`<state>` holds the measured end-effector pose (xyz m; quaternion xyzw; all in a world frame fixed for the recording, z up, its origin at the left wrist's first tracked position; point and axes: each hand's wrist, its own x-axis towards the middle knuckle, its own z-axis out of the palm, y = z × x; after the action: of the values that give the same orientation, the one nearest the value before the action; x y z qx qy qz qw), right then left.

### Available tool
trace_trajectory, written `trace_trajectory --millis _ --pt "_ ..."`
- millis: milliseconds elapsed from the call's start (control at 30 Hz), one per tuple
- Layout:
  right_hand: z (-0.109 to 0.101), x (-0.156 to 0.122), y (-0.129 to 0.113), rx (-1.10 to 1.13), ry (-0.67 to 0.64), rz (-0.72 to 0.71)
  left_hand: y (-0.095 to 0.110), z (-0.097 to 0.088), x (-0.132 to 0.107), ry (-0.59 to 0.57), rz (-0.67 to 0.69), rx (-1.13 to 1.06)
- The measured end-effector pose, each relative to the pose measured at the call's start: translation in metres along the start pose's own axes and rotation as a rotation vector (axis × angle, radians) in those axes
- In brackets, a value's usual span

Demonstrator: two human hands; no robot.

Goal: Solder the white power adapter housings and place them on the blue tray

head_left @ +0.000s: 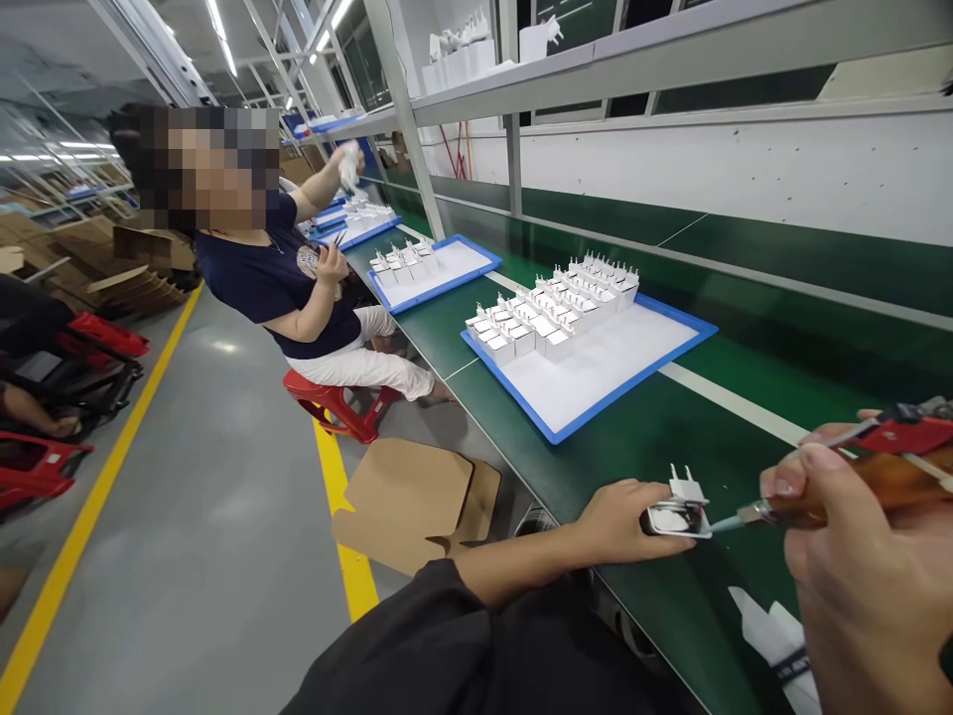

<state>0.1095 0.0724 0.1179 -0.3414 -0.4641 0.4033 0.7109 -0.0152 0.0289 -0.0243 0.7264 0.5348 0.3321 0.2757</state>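
Note:
My left hand [621,518] rests on the green belt [670,437] and grips a white plug charger [679,508] with its two pins pointing up. My right hand [856,566] is closed round a tool with a brown wooden handle and red part [885,467]. The tool's thin metal tip [726,522] touches the charger's side.
A blue-edged white tray [617,367] carrying several white chargers lies further along the belt, with a second such tray [439,270] beyond it. A co-worker in a dark shirt [275,278] sits on a red stool [335,405]. Flat cardboard [413,501] lies on the floor. White scraps [774,636] lie near my right hand.

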Motion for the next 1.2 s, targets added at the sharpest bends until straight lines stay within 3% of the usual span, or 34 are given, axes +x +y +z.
trace_trajectory --millis 567,900,1200 --pt "0.007 0.001 -0.004 0.039 0.036 0.012 0.002 -0.003 0.001 -0.049 -0.047 -0.031" --pt "0.004 0.002 -0.003 0.023 0.020 -0.036 -0.001 -0.002 0.000 -0.017 -0.014 -0.040" --pt "0.005 0.001 -0.001 0.002 -0.014 -0.030 0.005 -0.013 0.003 -0.028 -0.027 -0.072"
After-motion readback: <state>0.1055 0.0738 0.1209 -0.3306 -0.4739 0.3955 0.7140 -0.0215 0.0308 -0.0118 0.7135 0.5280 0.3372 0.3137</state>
